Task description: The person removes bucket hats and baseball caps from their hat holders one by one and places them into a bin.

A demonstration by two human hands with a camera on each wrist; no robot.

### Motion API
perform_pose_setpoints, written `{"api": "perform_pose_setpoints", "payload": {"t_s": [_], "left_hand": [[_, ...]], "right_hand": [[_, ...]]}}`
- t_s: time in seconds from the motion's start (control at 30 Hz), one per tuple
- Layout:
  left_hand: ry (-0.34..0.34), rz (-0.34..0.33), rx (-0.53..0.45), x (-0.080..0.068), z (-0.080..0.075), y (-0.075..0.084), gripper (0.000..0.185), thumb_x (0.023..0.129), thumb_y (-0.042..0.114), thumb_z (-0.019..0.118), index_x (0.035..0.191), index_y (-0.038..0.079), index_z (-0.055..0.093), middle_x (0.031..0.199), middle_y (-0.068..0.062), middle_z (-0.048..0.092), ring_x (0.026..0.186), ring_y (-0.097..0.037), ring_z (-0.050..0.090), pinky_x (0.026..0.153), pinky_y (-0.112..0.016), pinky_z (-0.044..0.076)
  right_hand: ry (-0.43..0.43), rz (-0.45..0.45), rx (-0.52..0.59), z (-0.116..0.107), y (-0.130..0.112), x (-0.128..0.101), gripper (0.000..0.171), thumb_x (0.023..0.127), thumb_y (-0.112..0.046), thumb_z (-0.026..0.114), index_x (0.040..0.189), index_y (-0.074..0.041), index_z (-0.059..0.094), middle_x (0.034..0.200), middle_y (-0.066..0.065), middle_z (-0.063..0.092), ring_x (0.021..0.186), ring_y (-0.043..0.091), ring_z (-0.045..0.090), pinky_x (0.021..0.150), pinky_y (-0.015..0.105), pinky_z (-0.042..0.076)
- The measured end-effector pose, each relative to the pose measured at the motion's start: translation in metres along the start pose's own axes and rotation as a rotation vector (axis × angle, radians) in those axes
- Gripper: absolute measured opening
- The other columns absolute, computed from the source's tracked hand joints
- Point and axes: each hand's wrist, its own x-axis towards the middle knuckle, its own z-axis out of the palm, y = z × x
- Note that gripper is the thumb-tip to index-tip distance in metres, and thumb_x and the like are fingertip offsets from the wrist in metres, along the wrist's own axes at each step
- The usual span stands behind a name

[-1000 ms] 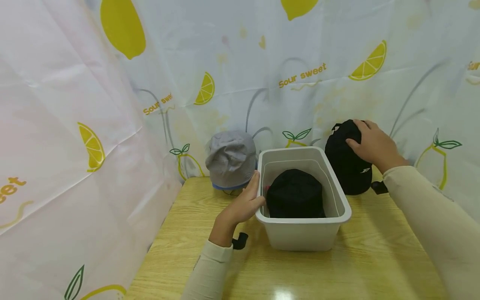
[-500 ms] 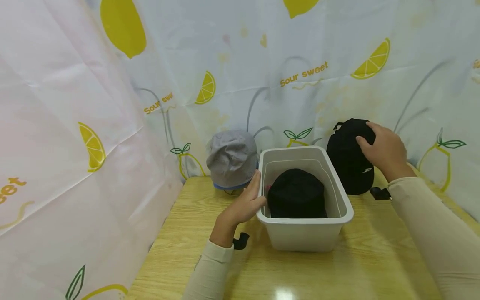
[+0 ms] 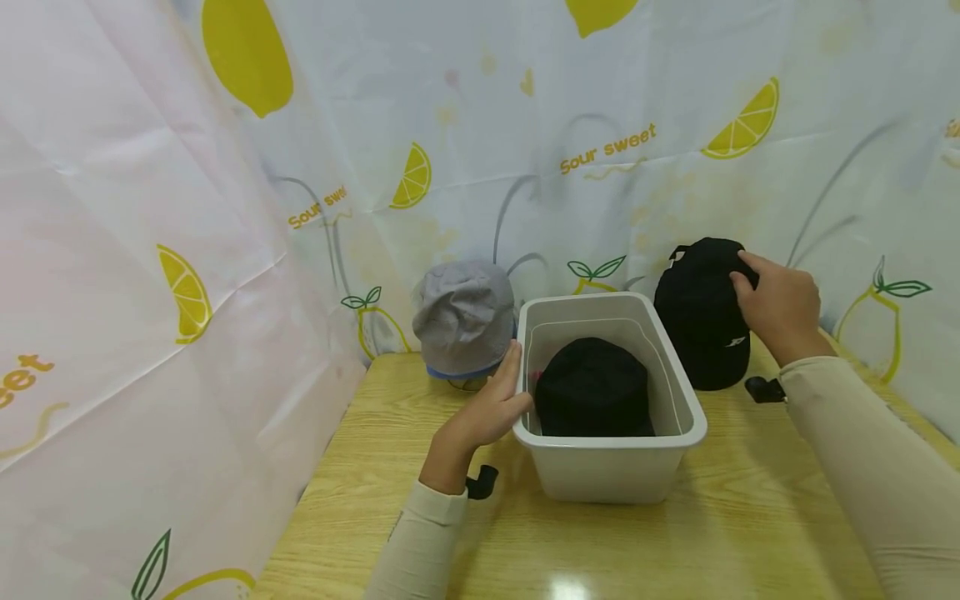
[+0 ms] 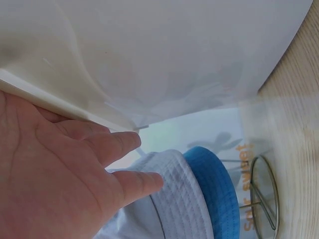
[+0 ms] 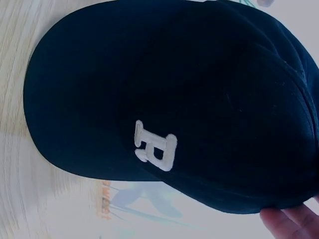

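A white plastic bin (image 3: 611, 471) stands mid-table with a black hat (image 3: 592, 387) inside it. My left hand (image 3: 487, 408) lies flat against the bin's left wall by the rim, fingers (image 4: 114, 144) straight along the white wall (image 4: 174, 59). Right of the bin a black cap (image 3: 697, 312) stands upright by the curtain. My right hand (image 3: 776, 304) grips its upper right side. The right wrist view shows the cap (image 5: 199, 89) close up with a white letter logo (image 5: 154, 147), and a fingertip (image 5: 291, 221) at its edge.
A grey bucket hat (image 3: 463, 315) with a blue under-brim (image 4: 212, 189) sits on a wire stand (image 4: 264, 194) just behind my left hand. A lemon-print curtain (image 3: 225, 250) closes the left and back sides. The wooden table (image 3: 750, 517) runs toward me.
My right hand slid from the top of the black cap to its right side, and the cap shifted slightly right. The left hand and the bin stayed still.
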Motion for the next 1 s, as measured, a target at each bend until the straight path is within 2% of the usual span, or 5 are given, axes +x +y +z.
{"api": "perform_pose_setpoints", "payload": {"t_s": [0.17,0.3,0.47,0.77,1.0], "left_hand": [[-0.002,-0.003,0.000,0.000,-0.001,0.000,0.095,0.090,0.028,0.044,0.166,0.010,-0.010,0.173,0.004,-0.016,0.159,-0.014,-0.014,0.127,-0.059,-0.004],[-0.005,-0.007,0.008,0.000,-0.002,-0.001,0.095,0.091,0.029,0.044,0.166,0.011,-0.011,0.173,0.005,-0.017,0.160,-0.017,-0.013,0.127,-0.058,-0.003],[-0.006,0.006,0.012,0.001,0.000,-0.002,0.095,0.091,0.030,0.044,0.166,0.011,-0.011,0.173,0.004,-0.017,0.162,-0.027,-0.010,0.126,-0.060,-0.003],[-0.001,-0.007,0.004,0.002,0.001,-0.002,0.095,0.090,0.029,0.044,0.166,0.013,-0.010,0.173,0.005,-0.016,0.159,-0.014,-0.013,0.127,-0.059,-0.003],[-0.004,0.016,0.012,0.002,0.000,-0.003,0.094,0.091,0.029,0.043,0.166,0.010,-0.011,0.174,-0.001,-0.016,0.161,-0.025,-0.011,0.126,-0.062,-0.002]], "right_hand": [[-0.077,0.078,0.021,0.004,-0.001,-0.001,0.060,0.105,-0.037,0.054,0.155,-0.005,0.046,0.124,0.042,0.060,0.100,0.063,0.056,0.085,0.071,0.046],[-0.061,0.097,0.083,0.011,0.000,-0.006,0.060,0.106,-0.032,0.052,0.158,-0.004,0.041,0.136,0.040,0.055,0.116,0.064,0.052,0.100,0.074,0.040],[0.012,0.073,0.093,0.015,0.003,-0.012,0.054,0.107,-0.021,0.053,0.156,0.000,0.042,0.137,0.041,0.054,0.110,0.064,0.054,0.099,0.073,0.041],[0.085,0.010,0.062,0.011,0.003,-0.010,0.048,0.110,-0.017,0.049,0.152,0.005,0.046,0.132,0.041,0.056,0.100,0.066,0.055,0.091,0.073,0.043],[0.090,-0.059,0.039,0.004,-0.002,0.000,0.047,0.110,-0.018,0.049,0.149,0.008,0.047,0.130,0.042,0.058,0.096,0.066,0.056,0.088,0.073,0.044]]}}
